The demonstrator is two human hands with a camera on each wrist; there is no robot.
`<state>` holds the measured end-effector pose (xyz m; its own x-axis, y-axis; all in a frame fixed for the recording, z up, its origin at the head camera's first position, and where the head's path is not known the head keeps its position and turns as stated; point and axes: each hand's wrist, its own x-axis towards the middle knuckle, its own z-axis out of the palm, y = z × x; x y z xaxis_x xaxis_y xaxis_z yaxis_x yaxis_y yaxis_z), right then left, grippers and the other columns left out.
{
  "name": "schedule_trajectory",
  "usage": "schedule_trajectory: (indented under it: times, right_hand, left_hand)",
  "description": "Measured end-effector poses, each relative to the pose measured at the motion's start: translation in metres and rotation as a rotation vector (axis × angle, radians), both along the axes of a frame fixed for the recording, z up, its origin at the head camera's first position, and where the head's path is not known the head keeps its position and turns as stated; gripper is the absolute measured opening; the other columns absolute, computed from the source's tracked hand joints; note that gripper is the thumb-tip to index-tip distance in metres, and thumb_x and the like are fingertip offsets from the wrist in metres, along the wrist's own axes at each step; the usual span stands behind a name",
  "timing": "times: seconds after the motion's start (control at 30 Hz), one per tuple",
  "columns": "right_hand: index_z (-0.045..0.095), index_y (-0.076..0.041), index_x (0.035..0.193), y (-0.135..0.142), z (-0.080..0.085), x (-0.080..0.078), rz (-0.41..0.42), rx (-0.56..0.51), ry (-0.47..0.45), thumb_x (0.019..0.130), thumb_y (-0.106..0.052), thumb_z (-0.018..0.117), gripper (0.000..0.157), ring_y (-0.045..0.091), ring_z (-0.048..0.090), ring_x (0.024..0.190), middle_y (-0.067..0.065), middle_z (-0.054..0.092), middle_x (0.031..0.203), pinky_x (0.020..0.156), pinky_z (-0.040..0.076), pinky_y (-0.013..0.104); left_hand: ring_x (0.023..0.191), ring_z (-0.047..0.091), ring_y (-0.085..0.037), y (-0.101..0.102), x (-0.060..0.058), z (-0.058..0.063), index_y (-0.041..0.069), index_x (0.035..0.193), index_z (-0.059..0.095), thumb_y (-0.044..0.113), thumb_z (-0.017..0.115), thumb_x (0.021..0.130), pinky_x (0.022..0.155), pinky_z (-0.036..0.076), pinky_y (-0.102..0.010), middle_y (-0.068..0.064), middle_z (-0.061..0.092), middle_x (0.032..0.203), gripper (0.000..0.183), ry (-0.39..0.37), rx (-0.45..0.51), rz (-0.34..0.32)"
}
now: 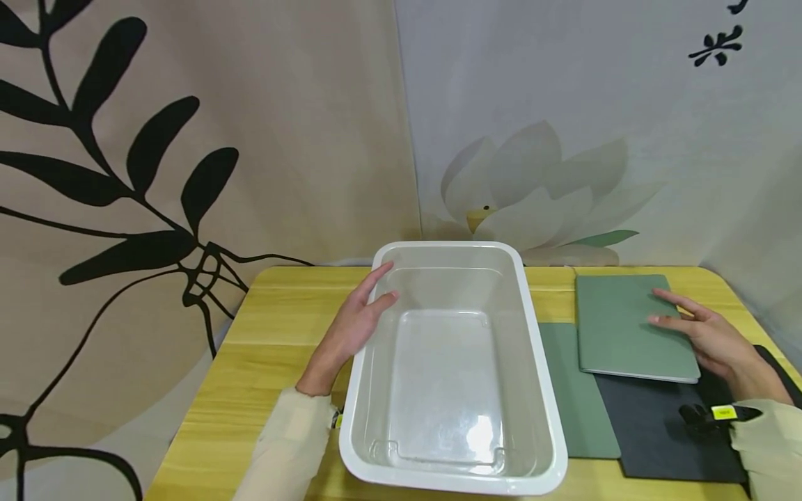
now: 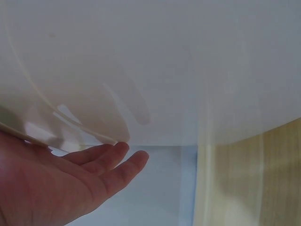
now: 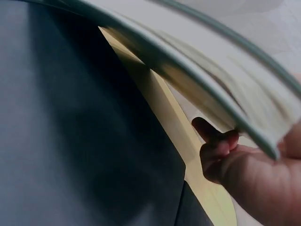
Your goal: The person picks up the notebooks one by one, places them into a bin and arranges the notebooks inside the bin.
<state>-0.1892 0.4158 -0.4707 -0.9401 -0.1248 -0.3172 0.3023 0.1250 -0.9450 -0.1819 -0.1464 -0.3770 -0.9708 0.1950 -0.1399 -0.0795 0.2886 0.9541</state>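
A white plastic tub point(image 1: 451, 376) stands on the table. My left hand point(image 1: 357, 320) holds its left rim, with the thumb over the inner side. In the left wrist view, the other fingers point(image 2: 117, 172) lie outside, beneath the rim. My right hand point(image 1: 714, 341) grips a green notebook point(image 1: 629, 327) by its right edge, thumb on the cover and curled fingers underneath. The right wrist view shows this notebook's page edges point(image 3: 207, 61), raised over a dark notebook point(image 3: 94, 122).
Right of the tub, a second green notebook point(image 1: 579, 410) lies beside the dark notebook point(image 1: 670, 438). Another dark item point(image 1: 780, 369) shows behind my right wrist. The wooden table point(image 1: 244, 390) meets patterned curtains point(image 1: 326, 125) at the back and left.
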Motion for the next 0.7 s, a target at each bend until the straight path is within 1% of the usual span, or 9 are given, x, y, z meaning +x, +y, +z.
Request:
schedule_trajectory:
  times: [0.07,0.13,0.17,0.33,0.5,0.53,0.6,0.67,0.7]
  right_hand:
    - [0.018,-0.034,0.158,0.0019,-0.0003,0.0008,0.006,-0.053,-0.004,0.101,-0.012,0.056,0.073,0.013,0.072,0.090,-0.001,0.034,0.145,0.072,0.059,0.038]
    - [0.018,-0.032,0.159,0.0029,-0.0008,0.0009,0.025,-0.040,-0.003,0.100,-0.010,0.057,0.073,0.013,0.072,0.091,-0.003,0.038,0.135,0.073,0.059,0.038]
    - [0.018,-0.031,0.159,0.0031,-0.0011,0.0008,0.035,-0.015,-0.004,0.100,-0.011,0.057,0.073,0.012,0.071,0.092,-0.003,0.038,0.134,0.074,0.059,0.037]
    - [0.015,-0.028,0.159,0.0012,-0.0023,-0.0004,0.062,0.109,-0.015,0.100,-0.015,0.059,0.076,0.009,0.070,0.093,0.022,0.023,0.147,0.077,0.059,0.036]
    - [0.019,-0.034,0.158,-0.0006,-0.0005,0.0011,0.050,0.120,-0.031,0.100,-0.016,0.060,0.073,0.012,0.071,0.090,0.020,0.026,0.147,0.076,0.059,0.037]
    - [0.018,-0.036,0.158,-0.0010,0.0000,0.0013,0.052,0.123,-0.034,0.100,-0.017,0.059,0.073,0.012,0.071,0.090,0.020,0.023,0.152,0.075,0.059,0.036]
    - [0.016,-0.039,0.157,-0.0021,0.0013,0.0020,0.056,0.128,-0.044,0.101,-0.019,0.058,0.073,0.010,0.070,0.089,0.024,0.006,0.162,0.075,0.059,0.035]
    - [0.012,-0.040,0.157,-0.0036,0.0022,0.0023,0.061,0.136,-0.046,0.101,-0.021,0.057,0.075,0.007,0.069,0.089,0.031,-0.013,0.159,0.075,0.059,0.035]
    - [0.010,-0.040,0.157,-0.0043,0.0025,0.0022,0.058,0.135,-0.048,0.101,-0.021,0.057,0.075,0.006,0.069,0.089,0.033,-0.017,0.157,0.075,0.059,0.035]
  left_hand:
    - [0.093,0.066,-0.028,0.0002,0.0002,0.0003,0.043,0.151,0.034,0.040,0.050,0.101,0.076,0.058,-0.045,0.002,0.030,0.158,0.053,0.006,-0.011,0.002]
    - [0.094,0.066,-0.027,0.0006,0.0004,0.0004,0.043,0.151,0.034,0.039,0.050,0.101,0.076,0.057,-0.043,0.003,0.028,0.158,0.053,0.013,-0.018,0.005]
    - [0.093,0.066,-0.027,0.0008,0.0005,0.0003,0.043,0.151,0.034,0.039,0.050,0.101,0.076,0.057,-0.043,0.003,0.028,0.158,0.053,0.011,-0.016,0.006]
    - [0.092,0.067,-0.029,0.0007,0.0007,-0.0004,0.044,0.151,0.033,0.038,0.051,0.101,0.075,0.058,-0.045,0.000,0.032,0.157,0.053,-0.002,-0.005,0.009]
    - [0.099,0.065,-0.029,0.0006,0.0012,0.0001,0.045,0.151,0.033,0.039,0.051,0.101,0.078,0.057,-0.042,0.004,0.027,0.159,0.054,0.018,-0.033,0.018]
    - [0.099,0.065,-0.029,0.0006,0.0012,0.0002,0.045,0.151,0.033,0.039,0.051,0.101,0.078,0.057,-0.042,0.004,0.027,0.159,0.053,0.019,-0.034,0.017]
    - [0.096,0.066,-0.030,0.0007,0.0009,0.0001,0.046,0.150,0.033,0.038,0.051,0.101,0.076,0.057,-0.044,0.002,0.030,0.158,0.053,0.013,-0.019,0.016]
    - [0.093,0.066,-0.029,0.0006,0.0008,0.0002,0.047,0.150,0.033,0.037,0.050,0.101,0.076,0.057,-0.046,0.000,0.032,0.157,0.052,0.007,-0.013,0.015]
    - [0.094,0.066,-0.028,0.0005,0.0007,0.0002,0.047,0.150,0.033,0.037,0.051,0.101,0.076,0.057,-0.045,0.001,0.032,0.157,0.052,0.007,-0.014,0.015]
